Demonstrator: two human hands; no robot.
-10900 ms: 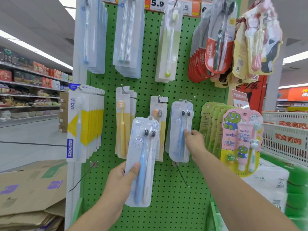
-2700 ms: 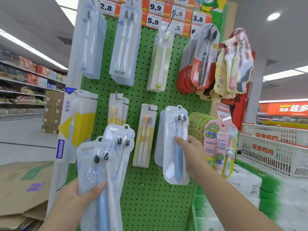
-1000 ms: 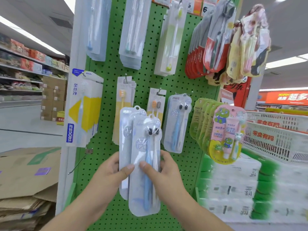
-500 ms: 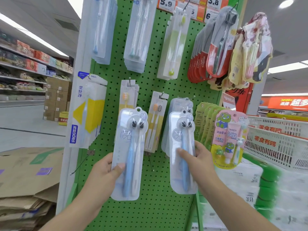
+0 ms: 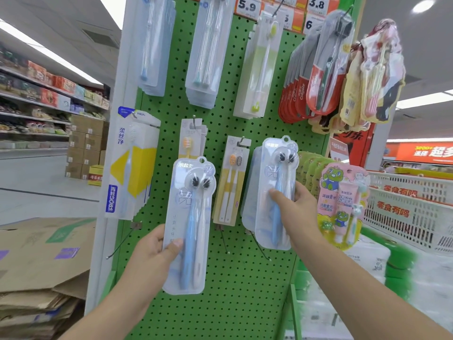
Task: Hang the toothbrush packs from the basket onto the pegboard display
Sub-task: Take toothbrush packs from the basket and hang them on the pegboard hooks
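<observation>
My left hand (image 5: 157, 251) grips a clear toothbrush pack (image 5: 190, 224) with a blue and a white brush, held upright in front of the green pegboard (image 5: 235, 303). My right hand (image 5: 296, 212) pinches a second, identical pack (image 5: 277, 192) by its middle and holds it up against the hung packs of the same kind (image 5: 250, 187) in the board's middle row. Its hang hole sits near the top at the hook's height; the hook itself is hidden. The basket is out of view.
Other toothbrush packs fill the board: yellow ones (image 5: 229, 180), a white and yellow box row (image 5: 130, 165), red packs (image 5: 306, 94), a pink kids' set (image 5: 343, 202). Bare hooks (image 5: 259, 249) stick out below. Flattened cardboard (image 5: 36, 261) lies left; a white crate (image 5: 411, 207) right.
Half a second ago my right hand held its pack lower. It has lifted the pack up and onto the front of the hung stack. My left hand keeps its pack about where it was.
</observation>
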